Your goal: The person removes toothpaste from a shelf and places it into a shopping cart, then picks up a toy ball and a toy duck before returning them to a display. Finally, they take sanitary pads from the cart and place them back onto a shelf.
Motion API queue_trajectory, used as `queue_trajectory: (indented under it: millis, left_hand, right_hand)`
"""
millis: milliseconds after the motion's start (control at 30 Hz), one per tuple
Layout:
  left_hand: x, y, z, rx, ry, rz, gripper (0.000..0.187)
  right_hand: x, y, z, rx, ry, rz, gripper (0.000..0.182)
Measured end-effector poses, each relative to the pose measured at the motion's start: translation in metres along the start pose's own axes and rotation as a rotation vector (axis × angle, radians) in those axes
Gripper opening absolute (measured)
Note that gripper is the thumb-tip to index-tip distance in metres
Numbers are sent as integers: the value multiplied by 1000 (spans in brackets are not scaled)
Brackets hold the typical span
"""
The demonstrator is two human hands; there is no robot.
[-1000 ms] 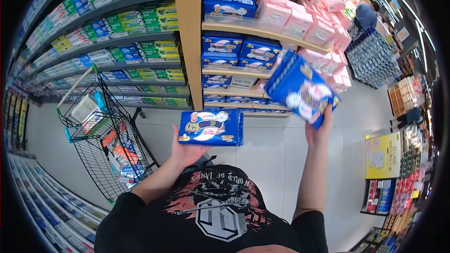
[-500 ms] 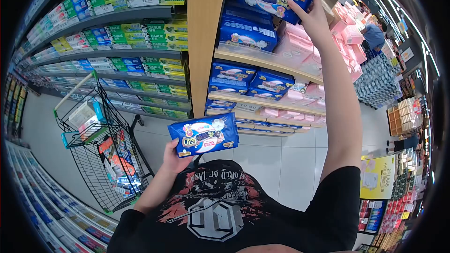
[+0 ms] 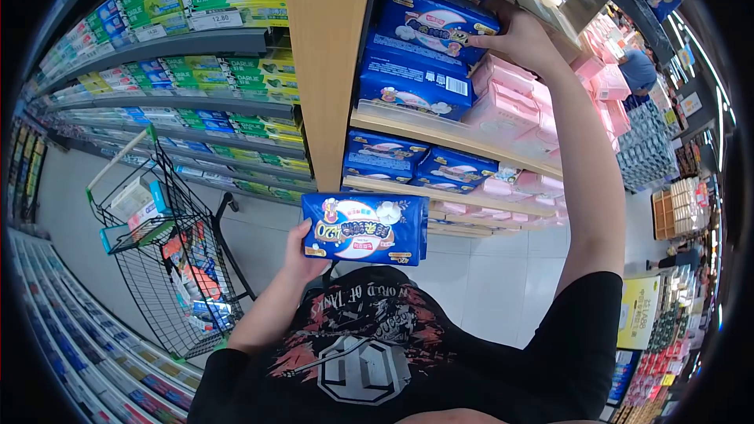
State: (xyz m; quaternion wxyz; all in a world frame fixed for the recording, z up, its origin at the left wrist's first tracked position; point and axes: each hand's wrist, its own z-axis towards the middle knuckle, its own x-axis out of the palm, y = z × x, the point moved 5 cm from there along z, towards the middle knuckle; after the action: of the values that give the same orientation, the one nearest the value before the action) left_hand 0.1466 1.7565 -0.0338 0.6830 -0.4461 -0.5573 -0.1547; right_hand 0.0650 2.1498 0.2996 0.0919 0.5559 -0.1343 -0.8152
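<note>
You stand on a pale tiled floor (image 3: 487,290) in a shop aisle, facing shelving split by a wooden upright (image 3: 328,63). Nearest to you, your left hand (image 3: 302,255) is closed around the left end of a blue pack (image 3: 365,229), thumb on its front, holding it level in front of your chest and clear of the shelves. To your left stands a black wire trolley (image 3: 169,267) with boxes and packets inside. Further out and higher, your right arm stretches up and your right hand (image 3: 522,38) lies with its fingers curled against the right end of a second blue pack (image 3: 436,25), which rests on top of the stacked blue packs (image 3: 412,82) on the upper wooden shelf (image 3: 440,132), just beside the pink packs (image 3: 506,102). Farthest off, at the aisle's end on the right, a person in a blue top (image 3: 638,69) bends over.
</note>
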Motion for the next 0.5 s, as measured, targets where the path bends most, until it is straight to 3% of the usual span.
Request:
queue_trajectory:
  millis: [233, 367, 467, 500]
  left_hand:
    - [11, 24, 33, 182, -105, 217, 76]
    - [53, 17, 45, 307, -46, 338, 71]
    - [79, 4, 58, 408, -40, 437, 71]
    - [90, -3, 63, 452, -31, 454, 71]
  right_hand:
    - [9, -14, 16, -59, -50, -40, 82]
    - [-12, 15, -9, 38, 61, -271, 78]
    - [-24, 37, -48, -263, -120, -5, 67]
    - [-20, 46, -64, -328, 45, 101, 66]
